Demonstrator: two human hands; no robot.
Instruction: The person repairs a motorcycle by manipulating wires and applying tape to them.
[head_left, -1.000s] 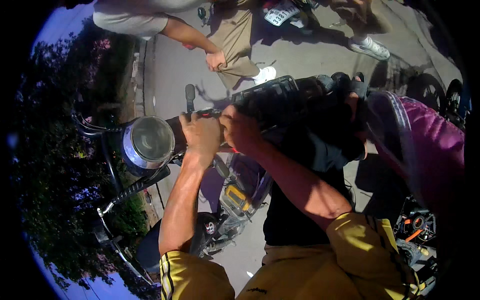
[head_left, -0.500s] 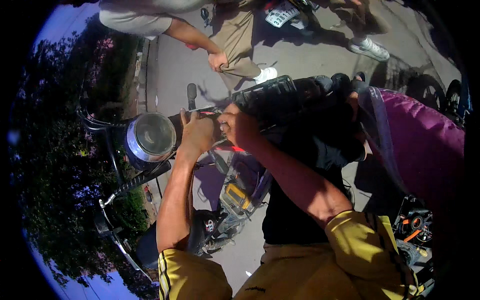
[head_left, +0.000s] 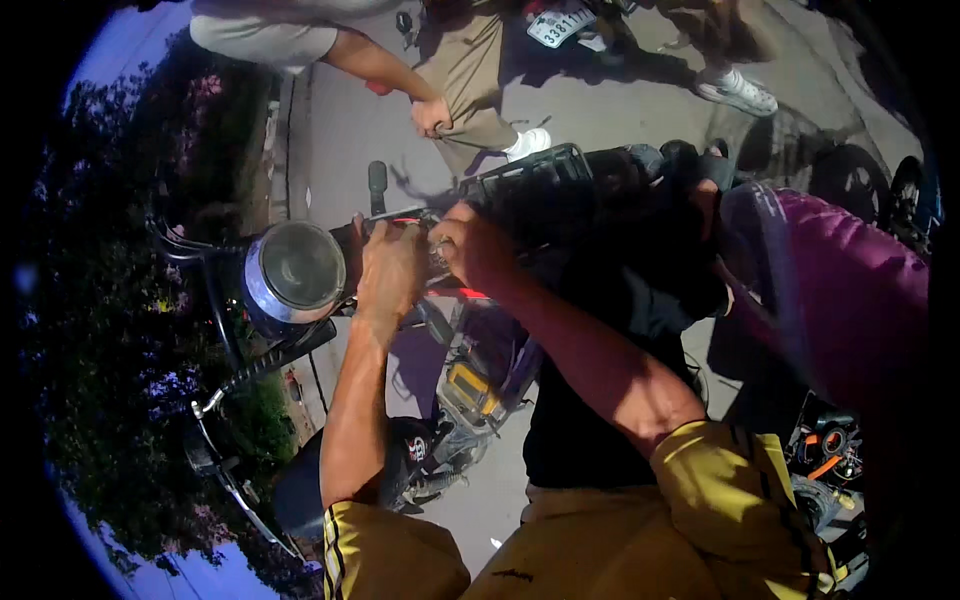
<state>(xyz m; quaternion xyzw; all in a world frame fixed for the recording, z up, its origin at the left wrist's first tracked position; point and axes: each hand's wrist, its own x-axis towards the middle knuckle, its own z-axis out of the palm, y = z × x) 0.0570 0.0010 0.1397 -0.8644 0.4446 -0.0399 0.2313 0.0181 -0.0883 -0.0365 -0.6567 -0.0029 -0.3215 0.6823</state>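
My left hand rests with bent fingers on a dark motorbike body beside the round chrome headlamp; what its fingertips grip is unclear. Just to its right, my right hand is pinched around something small and metallic, too small to name, by a red trim strip. A black rack lies just beyond my right hand, and a rubber-gripped handle or mirror stem rises beyond the left.
A person in beige trousers stands ahead, another person's white shoe at top right. A parked motorbike is behind them. Below are a yellow-and-grey part and black seat. Pink fabric fills the right; trees line the left.
My left hand has shifted slightly left and its fingers have moved on the bike. My right hand's pinched fingers have shifted a little at the same spot. The surroundings are nearly unchanged.
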